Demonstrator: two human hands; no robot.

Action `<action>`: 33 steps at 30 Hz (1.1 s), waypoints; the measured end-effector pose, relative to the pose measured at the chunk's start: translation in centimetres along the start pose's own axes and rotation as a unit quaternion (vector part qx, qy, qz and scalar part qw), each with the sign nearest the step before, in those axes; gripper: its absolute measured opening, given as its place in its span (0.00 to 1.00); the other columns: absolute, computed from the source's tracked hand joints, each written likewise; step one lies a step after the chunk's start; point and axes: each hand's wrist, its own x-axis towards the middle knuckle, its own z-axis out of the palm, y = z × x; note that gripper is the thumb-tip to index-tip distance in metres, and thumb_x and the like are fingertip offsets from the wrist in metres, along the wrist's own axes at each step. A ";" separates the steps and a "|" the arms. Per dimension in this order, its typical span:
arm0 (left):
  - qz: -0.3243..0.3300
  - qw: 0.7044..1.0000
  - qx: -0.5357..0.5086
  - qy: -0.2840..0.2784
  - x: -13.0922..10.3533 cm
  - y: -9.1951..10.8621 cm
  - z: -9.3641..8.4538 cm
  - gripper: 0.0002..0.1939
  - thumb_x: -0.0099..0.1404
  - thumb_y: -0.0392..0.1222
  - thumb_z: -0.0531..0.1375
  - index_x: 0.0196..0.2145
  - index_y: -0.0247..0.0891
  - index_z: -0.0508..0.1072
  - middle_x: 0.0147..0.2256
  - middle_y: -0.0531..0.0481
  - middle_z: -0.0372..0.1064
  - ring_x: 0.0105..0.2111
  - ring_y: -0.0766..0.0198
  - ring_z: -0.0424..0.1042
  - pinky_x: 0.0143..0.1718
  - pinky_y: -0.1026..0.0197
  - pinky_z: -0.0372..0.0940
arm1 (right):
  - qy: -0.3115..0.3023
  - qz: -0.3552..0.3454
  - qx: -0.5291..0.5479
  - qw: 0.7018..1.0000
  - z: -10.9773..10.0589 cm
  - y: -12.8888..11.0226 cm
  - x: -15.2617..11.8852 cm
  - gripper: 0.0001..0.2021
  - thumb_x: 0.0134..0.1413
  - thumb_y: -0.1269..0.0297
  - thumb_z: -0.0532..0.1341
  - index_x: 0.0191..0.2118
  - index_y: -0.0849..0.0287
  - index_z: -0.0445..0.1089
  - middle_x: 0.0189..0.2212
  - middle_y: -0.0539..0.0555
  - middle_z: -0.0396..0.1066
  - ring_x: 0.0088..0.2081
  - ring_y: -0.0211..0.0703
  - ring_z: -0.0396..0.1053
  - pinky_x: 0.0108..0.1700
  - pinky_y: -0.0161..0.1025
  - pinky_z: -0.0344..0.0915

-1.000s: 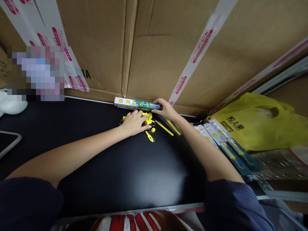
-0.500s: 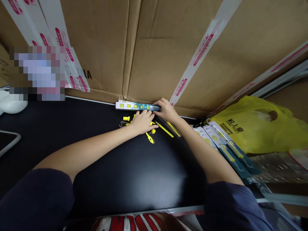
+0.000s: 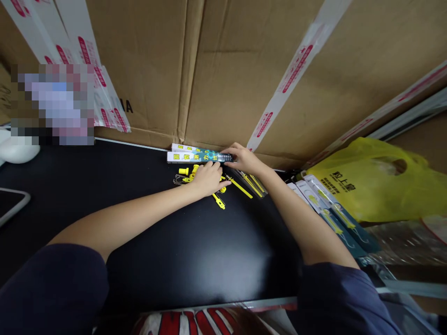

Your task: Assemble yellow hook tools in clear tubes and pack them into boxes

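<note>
Two slim printed boxes [image 3: 190,157] lie one behind the other along the back of the black table, at the foot of the cardboard. My right hand [image 3: 245,159] is closed around their right end, thumb in front and fingers behind. My left hand [image 3: 208,179] lies palm down just in front of the boxes, fingertips at the front box's lower edge and thumb stretched right. Under and around it are small yellow plastic parts, among them a cap [image 3: 183,171], a hooked piece [image 3: 219,202] and a thin strip [image 3: 241,187]. Clear tubes with yellow inside [image 3: 257,185] lie below my right wrist.
A tall taped cardboard box [image 3: 139,70] walls off the back. To the right are packaged hooked spring scales [image 3: 335,218] and a yellow plastic bag [image 3: 377,186]. A white-edged device [image 3: 14,204] and a white rounded object [image 3: 19,148] sit at the left.
The front box has tipped slightly forward and away from the one behind, whose printed face now shows more. My right hand has shifted a little; my left hand stays nearly in place.
</note>
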 end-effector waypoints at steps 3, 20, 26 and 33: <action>0.006 1.000 0.002 -0.002 -0.6 0.1 -0.3 0.34 0.68 0.61 0.41 0.48 0.29 0.70 0.45 0.38 0.67 0.46 0.50 0.63 0.40 0.55 0.60 | -0.008 -0.002 0.000 1.000 0.3 -0.2 -0.1 0.19 0.50 0.65 0.63 0.50 0.58 0.70 0.40 0.57 0.66 0.35 0.44 0.67 0.39 0.42 0.66; 0.050 0.998 0.016 0.032 -5.5 -3.9 -3.7 0.22 0.69 0.52 0.50 0.52 0.34 0.68 0.50 0.41 0.66 0.53 0.52 0.62 0.54 0.53 0.57 | -0.021 0.046 -0.101 0.994 0.5 -2.3 -0.8 0.17 0.53 0.66 0.62 0.49 0.56 0.68 0.43 0.56 0.66 0.40 0.46 0.68 0.41 0.42 0.66; 0.032 0.999 0.003 0.023 -8.1 -5.6 -5.0 0.25 0.68 0.54 0.50 0.55 0.36 0.65 0.54 0.41 0.63 0.55 0.51 0.61 0.56 0.51 0.56 | -0.039 0.029 -0.219 0.974 -1.2 -7.9 -3.3 0.16 0.56 0.61 0.60 0.50 0.59 0.66 0.41 0.60 0.68 0.40 0.52 0.69 0.39 0.43 0.64; -0.084 0.995 -0.019 0.048 -7.7 -8.4 -4.0 0.25 0.68 0.54 0.49 0.56 0.37 0.64 0.53 0.41 0.62 0.51 0.49 0.64 0.51 0.48 0.62 | -0.069 0.032 -0.217 0.973 -0.2 -14.0 -9.0 0.11 0.59 0.59 0.57 0.43 0.58 0.70 0.34 0.59 0.71 0.35 0.52 0.69 0.36 0.45 0.64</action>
